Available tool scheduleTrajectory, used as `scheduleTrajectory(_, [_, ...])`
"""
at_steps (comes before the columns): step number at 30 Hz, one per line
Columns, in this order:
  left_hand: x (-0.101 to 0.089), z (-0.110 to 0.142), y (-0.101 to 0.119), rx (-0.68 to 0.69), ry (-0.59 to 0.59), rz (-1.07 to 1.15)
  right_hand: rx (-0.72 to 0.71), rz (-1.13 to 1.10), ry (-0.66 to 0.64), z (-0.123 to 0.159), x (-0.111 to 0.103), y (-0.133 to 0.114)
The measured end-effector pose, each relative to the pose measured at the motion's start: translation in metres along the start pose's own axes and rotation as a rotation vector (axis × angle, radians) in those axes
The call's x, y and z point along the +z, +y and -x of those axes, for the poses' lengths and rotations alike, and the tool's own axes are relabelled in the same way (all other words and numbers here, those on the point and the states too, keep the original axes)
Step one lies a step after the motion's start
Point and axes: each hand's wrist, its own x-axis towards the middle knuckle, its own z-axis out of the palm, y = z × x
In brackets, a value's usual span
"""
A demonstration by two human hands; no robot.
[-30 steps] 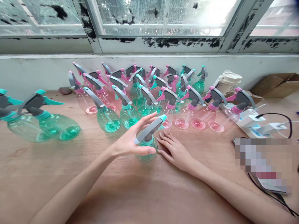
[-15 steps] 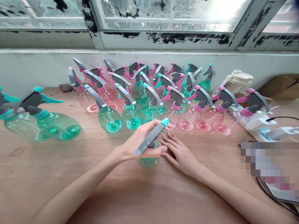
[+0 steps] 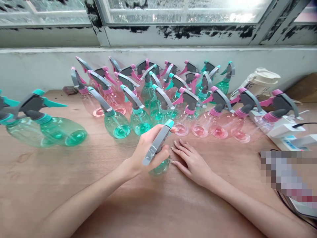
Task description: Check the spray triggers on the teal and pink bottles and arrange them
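My left hand (image 3: 146, 148) is wrapped around the neck and trigger head of a green spray bottle (image 3: 160, 169) in the middle of the table. The bottle's grey top with its turquoise nozzle shows above my fingers; the trigger and neck are mostly hidden by the hand. My right hand (image 3: 194, 162) lies flat on the wood just right of that bottle, fingers stretched out and holding nothing. Close behind my hands stand green spray bottles (image 3: 141, 122) and pink spray bottles (image 3: 201, 125) in a front row.
More pink and green bottles crowd back toward the wall. Two green bottles (image 3: 63, 130) stand at the left. At the right are a white lidded cup (image 3: 264, 81), a white power strip (image 3: 283, 137) with cables, a brown box (image 3: 303, 89) and a blurred-out device. The wooden table (image 3: 119, 211) stretches below a window.
My left hand keeps hold of the spray bottle; its fingers have curled in further and the nozzle has shifted slightly left. My right hand stays flat. The view has tilted slightly downward.
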Motion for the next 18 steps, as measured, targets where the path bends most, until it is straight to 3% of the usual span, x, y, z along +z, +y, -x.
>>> scheduleTrajectory(10, [0.0023, -0.0018, 0.0022, 0.047, 0.071, -0.127, 0.006, 0.023, -0.021, -0.0008, -0.0004, -0.0008])
scheduleTrajectory(14, [0.0010, 0.0005, 0.0010, -0.002, 0.029, -0.077, 0.001, 0.024, -0.022, -0.0006, -0.0005, -0.0013])
scheduleTrajectory(18, [0.0053, 0.0035, 0.0024, 0.014, 0.070, -0.007, -0.001, 0.058, -0.041, -0.0001, -0.0007, -0.0012])
